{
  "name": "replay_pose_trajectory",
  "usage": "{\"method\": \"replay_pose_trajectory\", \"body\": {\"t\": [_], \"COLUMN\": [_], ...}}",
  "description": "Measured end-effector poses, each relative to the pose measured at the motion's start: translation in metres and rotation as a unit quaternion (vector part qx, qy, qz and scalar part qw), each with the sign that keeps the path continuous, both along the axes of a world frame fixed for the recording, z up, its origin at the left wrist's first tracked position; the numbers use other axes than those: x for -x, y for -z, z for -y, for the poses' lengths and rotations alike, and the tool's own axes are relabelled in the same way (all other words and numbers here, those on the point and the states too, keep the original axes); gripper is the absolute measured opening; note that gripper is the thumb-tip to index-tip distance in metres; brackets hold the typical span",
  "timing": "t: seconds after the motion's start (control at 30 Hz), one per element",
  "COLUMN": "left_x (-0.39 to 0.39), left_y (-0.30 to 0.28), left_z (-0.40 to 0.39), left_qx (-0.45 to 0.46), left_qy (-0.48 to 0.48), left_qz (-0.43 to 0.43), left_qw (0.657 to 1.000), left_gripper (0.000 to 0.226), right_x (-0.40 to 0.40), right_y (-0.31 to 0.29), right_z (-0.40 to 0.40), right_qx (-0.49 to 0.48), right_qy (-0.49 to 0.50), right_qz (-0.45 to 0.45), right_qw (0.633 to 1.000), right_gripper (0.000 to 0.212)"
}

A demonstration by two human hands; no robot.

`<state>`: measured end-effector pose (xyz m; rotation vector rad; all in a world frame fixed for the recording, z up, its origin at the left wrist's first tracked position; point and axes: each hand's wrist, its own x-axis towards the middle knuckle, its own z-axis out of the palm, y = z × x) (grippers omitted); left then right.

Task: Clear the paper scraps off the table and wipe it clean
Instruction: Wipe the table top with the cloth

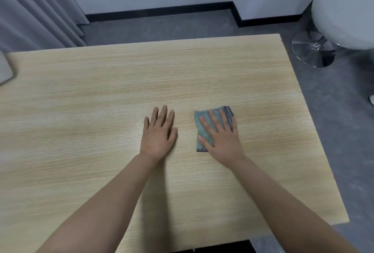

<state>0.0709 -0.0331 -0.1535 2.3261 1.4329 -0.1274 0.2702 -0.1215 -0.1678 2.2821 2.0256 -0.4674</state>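
A folded grey-green cloth (203, 129) with dark edging lies on the light wooden table (101, 90), right of centre. My right hand (221, 133) presses flat on the cloth with straight, spread fingers and covers its lower right part. My left hand (158, 134) rests flat on the bare wood a short way to the left of the cloth, fingers straight and apart, holding nothing. No paper scraps show on the tabletop.
A white chair (344, 9) on a chrome disc base (312, 49) stands past the table's far right corner. Grey curtains (36, 9) hang at the far left. A pale object (5, 68) sits at the table's left edge. Grey floor borders the table's right edge.
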Motion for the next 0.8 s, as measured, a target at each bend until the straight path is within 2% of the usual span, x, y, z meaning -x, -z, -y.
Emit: {"method": "replay_pose_trajectory", "body": {"t": [0.17, 0.37, 0.43, 0.5, 0.57, 0.8], "left_x": [0.003, 0.003, 0.004, 0.006, 0.008, 0.012], "left_y": [0.003, 0.002, 0.004, 0.004, 0.004, 0.002], "left_z": [0.01, 0.02, 0.023, 0.027, 0.029, 0.043], "left_qx": [-0.005, 0.0, 0.004, -0.001, -0.003, 0.003], "left_qy": [0.005, -0.006, -0.004, 0.002, 0.006, 0.01], "left_qz": [-0.008, -0.006, -0.014, -0.015, -0.013, -0.008], "left_qw": [1.0, 1.0, 1.0, 1.0, 1.0, 1.0], "left_gripper": [0.074, 0.063, 0.058, 0.066, 0.075, 0.078], "right_x": [-0.034, -0.052, -0.041, -0.026, -0.012, 0.018], "right_y": [-0.003, -0.004, -0.003, -0.003, -0.003, 0.007], "right_z": [-0.048, -0.083, -0.074, -0.057, -0.032, 0.064], "right_qx": [0.007, 0.036, 0.028, 0.018, 0.012, -0.029], "right_qy": [0.03, 0.061, 0.068, 0.061, 0.031, -0.078], "right_qz": [-0.005, -0.015, -0.014, -0.011, -0.007, 0.002], "right_qw": [1.0, 0.997, 0.997, 0.998, 0.999, 0.997], "right_gripper": [0.064, 0.065, 0.062, 0.06, 0.06, 0.059]}}
